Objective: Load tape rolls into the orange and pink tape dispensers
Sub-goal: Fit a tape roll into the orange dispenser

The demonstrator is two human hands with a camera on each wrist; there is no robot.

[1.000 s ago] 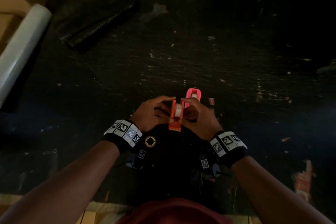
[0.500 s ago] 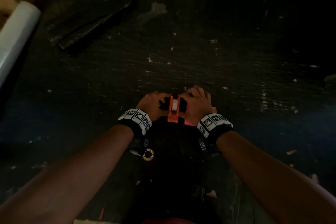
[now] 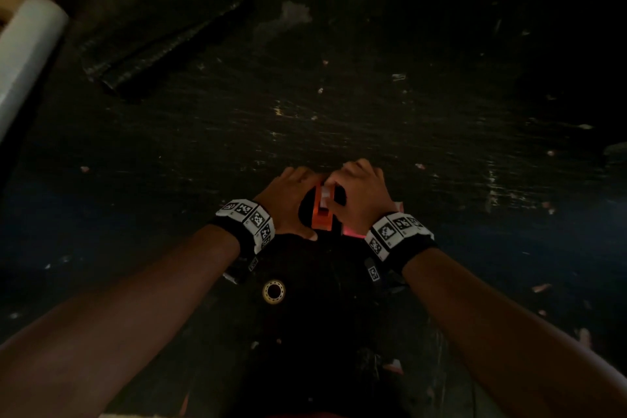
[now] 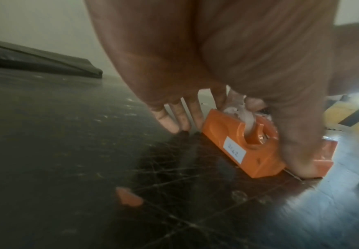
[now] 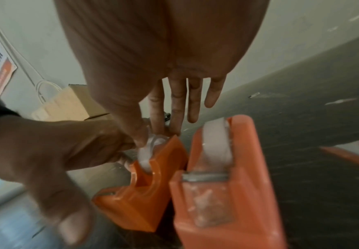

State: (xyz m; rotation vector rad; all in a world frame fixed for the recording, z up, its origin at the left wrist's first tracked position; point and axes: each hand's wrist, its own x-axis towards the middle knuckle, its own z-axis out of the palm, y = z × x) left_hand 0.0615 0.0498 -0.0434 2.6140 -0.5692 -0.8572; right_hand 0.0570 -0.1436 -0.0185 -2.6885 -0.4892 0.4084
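Note:
The orange dispenser (image 3: 320, 215) stands on the dark table between both hands. My left hand (image 3: 288, 204) holds it lengthwise, thumb (image 4: 302, 151) on its near end and fingers (image 4: 174, 121) at its far end. A clear tape roll (image 4: 249, 123) sits in its cradle, beside a white label (image 4: 234, 150). My right hand (image 3: 359, 193) pinches the tape at the top of that roll (image 5: 151, 144) with thumb and forefinger, the other fingers straight. The pink dispenser (image 5: 227, 185), with its own roll (image 5: 215, 143), stands right beside the orange one (image 5: 144, 198). In the head view it is mostly hidden under my right hand.
A white film roll (image 3: 27, 54) lies at the far left edge, a flat black bundle (image 3: 163, 34) at the back left. A small ring (image 3: 273, 291) lies near my left wrist. Paper scraps dot the table; a cardboard box (image 5: 68, 104) stands beyond.
Both hands have moved forward and closed lower over the orange dispenser. My right hand now covers the pink dispenser, which showed beyond it a second ago.

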